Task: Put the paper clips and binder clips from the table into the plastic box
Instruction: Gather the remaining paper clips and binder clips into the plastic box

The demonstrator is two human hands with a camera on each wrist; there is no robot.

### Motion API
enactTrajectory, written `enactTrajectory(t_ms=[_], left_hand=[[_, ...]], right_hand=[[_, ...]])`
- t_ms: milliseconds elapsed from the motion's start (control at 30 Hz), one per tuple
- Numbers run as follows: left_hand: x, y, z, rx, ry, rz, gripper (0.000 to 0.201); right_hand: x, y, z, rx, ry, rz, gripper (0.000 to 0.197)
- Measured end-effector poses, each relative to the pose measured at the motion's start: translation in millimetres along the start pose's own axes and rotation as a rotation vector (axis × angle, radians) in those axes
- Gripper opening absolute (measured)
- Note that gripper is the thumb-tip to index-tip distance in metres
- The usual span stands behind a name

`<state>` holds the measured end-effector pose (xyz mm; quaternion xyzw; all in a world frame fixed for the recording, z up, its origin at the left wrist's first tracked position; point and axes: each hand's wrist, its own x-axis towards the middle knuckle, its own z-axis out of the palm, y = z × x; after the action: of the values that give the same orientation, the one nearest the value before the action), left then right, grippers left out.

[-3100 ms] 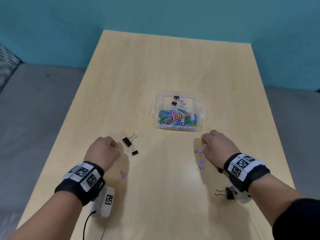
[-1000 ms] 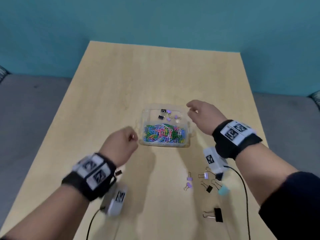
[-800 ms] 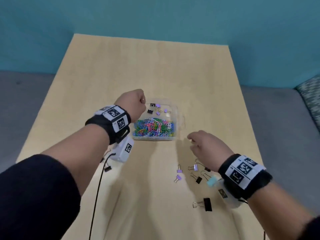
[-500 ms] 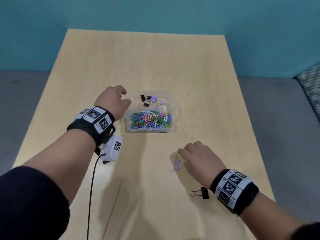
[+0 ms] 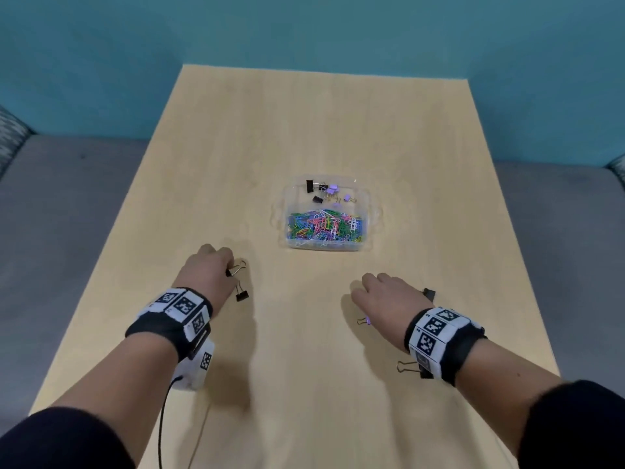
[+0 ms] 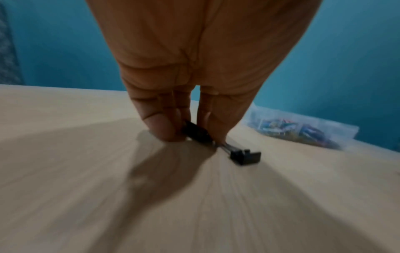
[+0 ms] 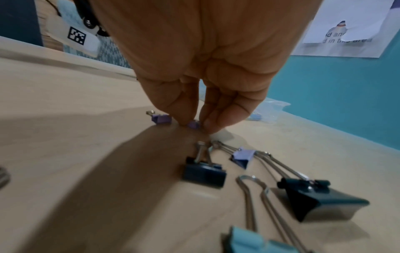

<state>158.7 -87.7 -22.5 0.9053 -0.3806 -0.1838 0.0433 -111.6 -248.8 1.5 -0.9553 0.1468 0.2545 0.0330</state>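
- Here the left hand [image 5: 206,270] is low on the bench [image 5: 304,130], at the lower left of the head view; its fingers [image 6: 160,126] pinch a black binder clip [image 6: 195,133].
- The right hand [image 5: 389,299], at the lower right, pinches a small purple binder clip [image 7: 193,124] with thumb and fingertips.
- The plastic box [image 5: 370,211] stands at the centre of the frame with coloured paper clips [image 5: 324,226] inside.

We see a teal wall [image 5: 304,28] beyond the tabletop's far edge, grey upholstery [image 5: 67,204] along its left and right edges, and a white paper notice [image 7: 346,29] with partly legible print on that wall.
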Motion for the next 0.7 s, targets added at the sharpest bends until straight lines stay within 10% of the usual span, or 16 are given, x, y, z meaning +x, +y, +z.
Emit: enactTrajectory(t_ms=[433, 600, 700], left_hand=[[-14, -7, 3, -0.314, 0.028, -0.228, 0.016], [-30, -9, 6, -0.899, 0.075, -0.426, 0.020], [-42, -7, 16, -0.582, 0.068, -0.338, 0.015]], right_hand=[[16, -4, 7, 0.352, 0.104, 0.284, 0.030], [2, 11, 4, 1.201, 0.329, 0.610, 0.021], [-13, 11, 9, 1.833, 0.408, 0.702, 0.022]])
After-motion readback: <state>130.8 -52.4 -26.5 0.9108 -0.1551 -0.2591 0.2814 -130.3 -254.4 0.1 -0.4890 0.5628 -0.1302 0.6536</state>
